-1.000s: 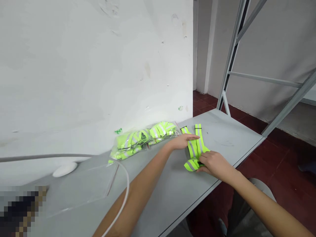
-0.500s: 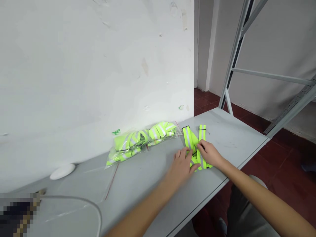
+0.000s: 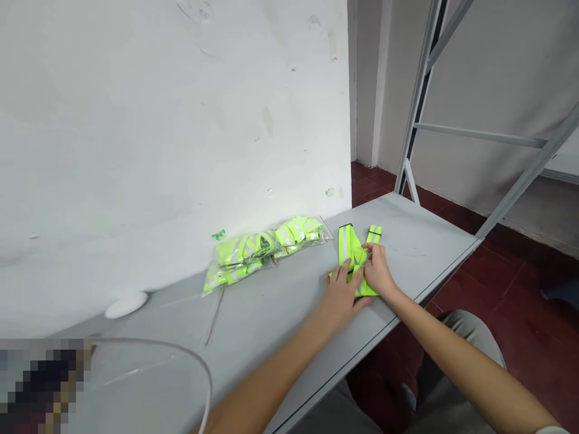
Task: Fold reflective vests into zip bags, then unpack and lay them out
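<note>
A neon-yellow reflective strap harness (image 3: pixel 346 244) with silver stripes and black buckles lies partly folded on the grey table. My left hand (image 3: pixel 341 292) rests on its near part, fingers spread and pressing the bands down. My right hand (image 3: pixel 379 271) is closed, thumb and fingers pinching a band on the harness's right side. Beyond it, the end of one strap (image 3: pixel 374 231) with a black slider sticks out past my right hand. Both hands cover much of the middle and near end of the harness.
Clear plastic bags (image 3: pixel 244 253) of similar neon straps lie against the white wall. Left of them are an empty clear bag (image 3: pixel 181 319), a white oval object (image 3: pixel 126 305) and a pale cable (image 3: pixel 181 346). A metal frame (image 3: pixel 418 114) rises at the table's far right end.
My right hand has shifted over the harness, turning more upright. The strap under it now shows only its far end. My left hand remains on the harness, and the camera view has shifted slightly.
</note>
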A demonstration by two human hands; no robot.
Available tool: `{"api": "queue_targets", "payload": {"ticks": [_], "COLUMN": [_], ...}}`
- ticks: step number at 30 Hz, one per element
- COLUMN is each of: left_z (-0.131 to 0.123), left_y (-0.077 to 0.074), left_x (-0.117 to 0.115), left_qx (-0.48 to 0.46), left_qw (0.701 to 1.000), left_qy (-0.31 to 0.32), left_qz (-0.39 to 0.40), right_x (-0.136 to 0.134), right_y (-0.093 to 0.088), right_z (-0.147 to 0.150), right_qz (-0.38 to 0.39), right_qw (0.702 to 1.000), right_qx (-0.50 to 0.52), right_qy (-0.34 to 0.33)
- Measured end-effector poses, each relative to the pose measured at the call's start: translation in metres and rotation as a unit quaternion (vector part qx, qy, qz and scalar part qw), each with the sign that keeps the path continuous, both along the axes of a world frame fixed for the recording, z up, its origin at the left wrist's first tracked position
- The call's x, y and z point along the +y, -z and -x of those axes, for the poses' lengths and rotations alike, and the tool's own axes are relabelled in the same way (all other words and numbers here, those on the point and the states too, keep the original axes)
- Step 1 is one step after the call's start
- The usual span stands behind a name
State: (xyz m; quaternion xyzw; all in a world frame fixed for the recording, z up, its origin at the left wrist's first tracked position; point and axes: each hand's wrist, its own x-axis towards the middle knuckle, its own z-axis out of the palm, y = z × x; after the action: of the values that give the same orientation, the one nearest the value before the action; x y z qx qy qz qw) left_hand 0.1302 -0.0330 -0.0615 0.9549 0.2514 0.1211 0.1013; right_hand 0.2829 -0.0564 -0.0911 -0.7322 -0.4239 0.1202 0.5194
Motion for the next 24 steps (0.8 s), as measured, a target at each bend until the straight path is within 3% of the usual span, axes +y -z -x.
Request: {"api": "queue_targets", "payload": {"ticks": [5, 9, 12, 14, 16, 19, 24], "left_z": [-0.002, -0.004, -0.005, -0.005, -0.004, 0.0, 0.013], "left_y": [-0.003, -0.001, 0.001, 0.002, 0.001, 0.0, -0.005], "left_x": [-0.001, 0.0, 0.001, 0.002, 0.003, 0.007, 0.009], "left_qx": [0.021, 0.026, 0.025, 0.023, 0.017, 0.002, -0.036], "left_qw": [0.999, 0.998, 0.998, 0.999, 0.999, 0.999, 0.994], "left_qy": [0.004, 0.006, 0.001, 0.005, 0.01, 0.036, 0.088], "left_qz": [-0.043, -0.057, -0.054, -0.046, -0.039, -0.022, 0.061], "right_x": [-0.001, -0.018, -0.044, -0.062, -0.075, -0.082, -0.074], "right_y": [0.003, -0.01, -0.025, -0.033, -0.036, -0.035, -0.029], "right_z": [0.001, 0.006, 0.01, 0.011, 0.009, 0.006, 0.003], "right_qz": [-0.035, -0.055, -0.028, 0.017, 0.052, 0.07, 0.085], "right_qw": [0.997, 0.997, 0.996, 0.97, 0.934, 0.918, 0.921], "right_qx": [0.043, 0.037, -0.033, -0.156, -0.248, -0.276, -0.285], "right_qy": [0.054, 0.044, -0.073, -0.184, -0.25, -0.275, -0.254]}}
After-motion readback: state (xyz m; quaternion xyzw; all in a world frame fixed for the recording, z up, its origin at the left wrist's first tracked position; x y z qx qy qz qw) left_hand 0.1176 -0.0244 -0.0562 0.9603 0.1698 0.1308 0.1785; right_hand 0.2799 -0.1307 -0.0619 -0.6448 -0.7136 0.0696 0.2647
